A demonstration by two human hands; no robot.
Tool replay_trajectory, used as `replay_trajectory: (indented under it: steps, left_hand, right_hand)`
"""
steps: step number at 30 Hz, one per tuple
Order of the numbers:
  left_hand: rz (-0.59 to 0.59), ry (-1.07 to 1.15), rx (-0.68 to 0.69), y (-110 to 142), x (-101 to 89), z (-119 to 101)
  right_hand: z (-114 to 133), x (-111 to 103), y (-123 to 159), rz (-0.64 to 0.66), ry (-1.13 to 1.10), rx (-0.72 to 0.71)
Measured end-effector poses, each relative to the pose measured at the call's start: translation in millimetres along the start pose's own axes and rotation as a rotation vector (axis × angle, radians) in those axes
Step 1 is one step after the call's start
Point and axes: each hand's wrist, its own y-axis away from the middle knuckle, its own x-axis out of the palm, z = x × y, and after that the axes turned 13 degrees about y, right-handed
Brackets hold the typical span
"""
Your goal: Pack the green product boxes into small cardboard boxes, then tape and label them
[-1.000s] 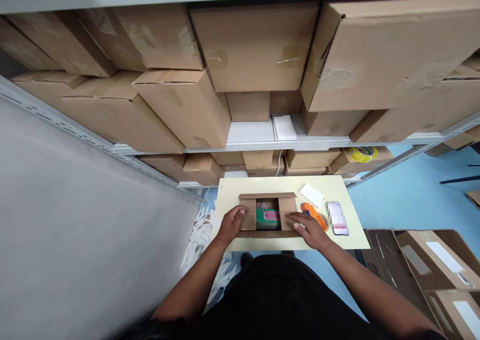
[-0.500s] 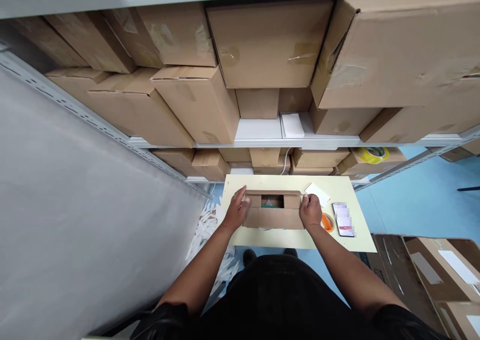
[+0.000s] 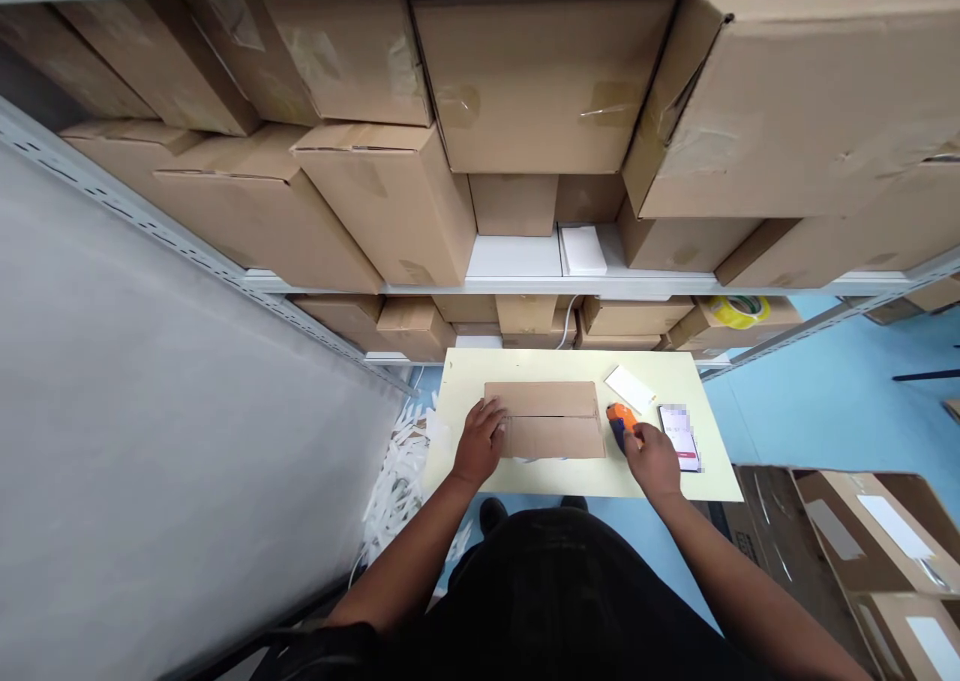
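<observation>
A small cardboard box [image 3: 551, 436] lies on the pale yellow table, its two long top flaps folded down and a narrow seam between them. My left hand [image 3: 482, 439] rests on the box's left end, fingers laid flat over the flaps. To the right of the box, my right hand [image 3: 654, 459] is closed round an orange and dark blue tape dispenser [image 3: 621, 423], which is tilted. The hand covers part of the dispenser. What is inside the box is hidden by the flaps.
On the table [image 3: 465, 381] are a white card [image 3: 630, 389] and a phone [image 3: 679, 437]. Shelves ahead hold cardboard boxes [image 3: 547, 86] and a yellow tape roll [image 3: 739, 311]. White paper strips [image 3: 394, 481] litter the floor at left. More boxes [image 3: 847, 526] stand at right.
The box's top flaps, partly open before, now lie closed over the opening. My right hand has left the box's right end and taken hold of the tape dispenser. My left hand stays at the left end.
</observation>
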Motion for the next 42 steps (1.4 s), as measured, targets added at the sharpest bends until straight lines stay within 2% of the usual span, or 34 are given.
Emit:
replay_trajectory:
  steps: [3,6,8,12,16,19,22,25,29,32,35,39,42]
  left_hand:
    - [-0.004,0.008,-0.004,-1.8,1.9,1.5]
    - [-0.008,0.013,-0.009,-1.8,3.0,1.7]
    - [-0.005,0.009,-0.011,-1.5,3.7,2.4]
    - [-0.003,0.004,-0.008,-0.9,5.6,4.5]
    - [-0.039,0.024,0.005,1.2,8.1,4.2]
    - [-0.052,0.05,0.012,2.6,8.3,2.5]
    - [-0.051,0.06,0.006,2.7,6.5,0.6]
    - [-0.043,0.018,0.019,2.3,3.3,-3.9]
    - [0.0,-0.127,0.0,1.5,-2.9,-17.3]
    - [0.093,-0.138,-0.064,-3.2,-10.0,-26.8]
    - [0.079,0.085,-0.232,-15.4,-20.5,-31.2]
    - [0.04,0.655,-0.639,-38.0,-32.4,-34.5]
    - [0.077,0.911,-0.732,-48.6,-31.8,-38.8]
  right_hand:
    - [-20.2,13.9,8.6,0.144,0.245,0.013]
    - [-19.6,30.2,5.5,0.341,0.355,0.08]
    - [-15.2,36.7,0.8,0.376,0.375,0.109]
    - [-17.0,31.9,-4.4,0.335,0.282,0.205]
    - [-26.7,2.6,-4.3,0.184,-0.151,0.341]
    - [-14.8,-30.5,-9.7,0.051,-0.472,0.378]
    - [24.8,-60.1,-21.5,0.087,-0.633,0.225]
    - [79.0,-71.7,-34.3,0.287,-0.571,-0.011]
    - [135.6,-58.3,-46.9,0.431,-0.412,-0.253]
    - [153.3,-44.1,-53.0,0.447,-0.364,-0.313]
    - [157.3,-38.6,-57.8,0.442,-0.33,-0.342]
    - [161.0,-42.3,-59.9,0.455,-0.261,-0.391]
    - [166.2,-46.0,-58.4,0.45,-0.236,-0.388]
